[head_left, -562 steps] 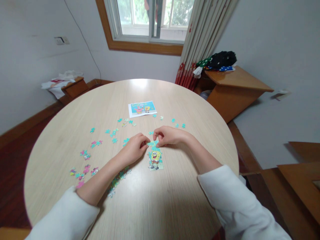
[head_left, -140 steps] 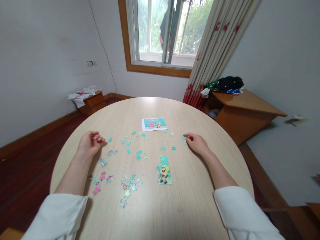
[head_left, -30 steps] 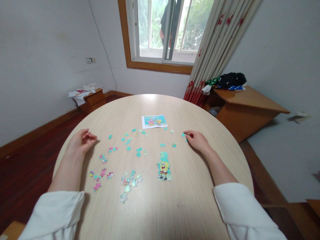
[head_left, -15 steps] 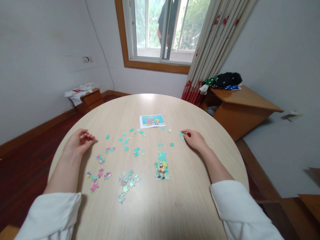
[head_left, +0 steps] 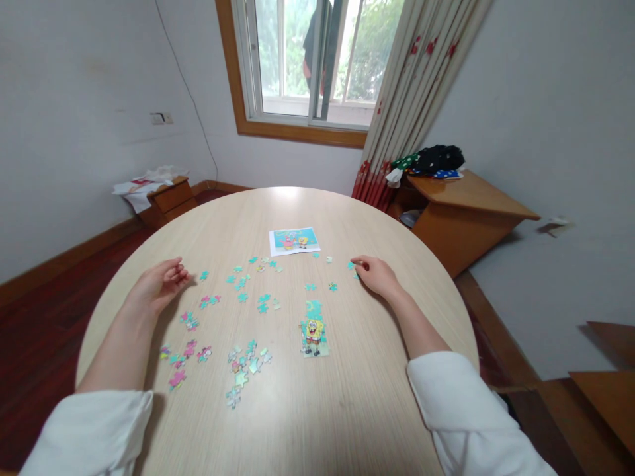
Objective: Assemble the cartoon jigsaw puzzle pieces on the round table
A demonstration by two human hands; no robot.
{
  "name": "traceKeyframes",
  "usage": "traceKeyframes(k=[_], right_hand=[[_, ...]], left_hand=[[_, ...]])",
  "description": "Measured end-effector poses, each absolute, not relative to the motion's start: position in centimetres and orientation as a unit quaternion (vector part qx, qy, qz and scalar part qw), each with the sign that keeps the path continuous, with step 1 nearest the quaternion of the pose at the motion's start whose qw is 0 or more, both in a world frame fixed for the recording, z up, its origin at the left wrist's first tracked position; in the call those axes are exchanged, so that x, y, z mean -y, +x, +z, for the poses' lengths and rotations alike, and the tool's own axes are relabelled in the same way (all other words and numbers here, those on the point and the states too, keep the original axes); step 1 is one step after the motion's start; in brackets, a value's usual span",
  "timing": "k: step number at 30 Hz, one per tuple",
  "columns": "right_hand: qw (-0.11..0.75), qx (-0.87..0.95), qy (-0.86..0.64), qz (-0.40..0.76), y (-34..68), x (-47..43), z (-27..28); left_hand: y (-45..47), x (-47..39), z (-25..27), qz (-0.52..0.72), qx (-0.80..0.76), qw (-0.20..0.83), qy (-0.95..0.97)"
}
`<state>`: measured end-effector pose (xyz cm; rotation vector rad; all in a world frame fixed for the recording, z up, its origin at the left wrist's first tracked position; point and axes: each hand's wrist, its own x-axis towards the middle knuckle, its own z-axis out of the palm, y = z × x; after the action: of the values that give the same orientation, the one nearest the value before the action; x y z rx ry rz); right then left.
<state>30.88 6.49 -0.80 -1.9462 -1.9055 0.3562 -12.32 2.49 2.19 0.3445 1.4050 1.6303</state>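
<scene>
My left hand [head_left: 161, 284] hovers at the table's left side, palm turned inward, its fingers loosely bent and apart with nothing visible in them. A turquoise puzzle piece [head_left: 204, 275] lies just right of it. On the right side, my right hand [head_left: 378, 274] is low at the tabletop, its thumb and forefinger closed at a turquoise puzzle piece [head_left: 350, 266]. Another piece shows partly under those fingers. Between my hands, nearer me, lies a joined puzzle section [head_left: 314, 334] with a yellow square cartoon figure. A printed reference picture [head_left: 296, 242] lies flat beyond it.
Loose pieces form groups on the round table [head_left: 367, 410]: pink ones [head_left: 177, 379] at left, pale ones [head_left: 241, 379] at front centre, turquoise ones [head_left: 263, 299] in the middle. A wooden cabinet [head_left: 461, 211] with cloths stands beyond the right edge, a small drawer unit [head_left: 171, 198] beyond the left.
The view has turned slightly right, so the table and pieces appear shifted left. Both hands have stayed nearly in place, the right fingers still at the same turquoise piece.
</scene>
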Motion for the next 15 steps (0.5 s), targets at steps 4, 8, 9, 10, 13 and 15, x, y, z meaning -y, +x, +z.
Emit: traceKeyframes(k=[4,8,9,10,13,15], right_hand=[[0.200,0.681,-0.692,0.129,30.95,-6.56,-0.92],[0.195,0.680,-0.694,0.131,30.94,-6.53,-0.86],[0.195,0.680,-0.694,0.132,30.94,-6.52,-0.85],[0.194,0.680,-0.695,0.132,30.95,-6.51,-0.84],[0.192,0.678,-0.697,0.134,30.99,-6.49,-0.87],[0.192,0.678,-0.697,0.135,30.99,-6.48,-0.89]], left_hand=[[-12.20,-2.53,1.89,0.672,-0.569,0.448,0.152],[-12.22,-2.62,1.63,0.675,-0.575,0.427,0.176],[-12.23,-2.66,1.60,0.675,-0.577,0.423,0.182],[-12.26,-2.70,1.57,0.674,-0.579,0.419,0.187],[-12.38,-2.84,1.50,0.675,-0.583,0.409,0.195],[-12.52,-2.91,1.40,0.676,-0.585,0.399,0.205]])
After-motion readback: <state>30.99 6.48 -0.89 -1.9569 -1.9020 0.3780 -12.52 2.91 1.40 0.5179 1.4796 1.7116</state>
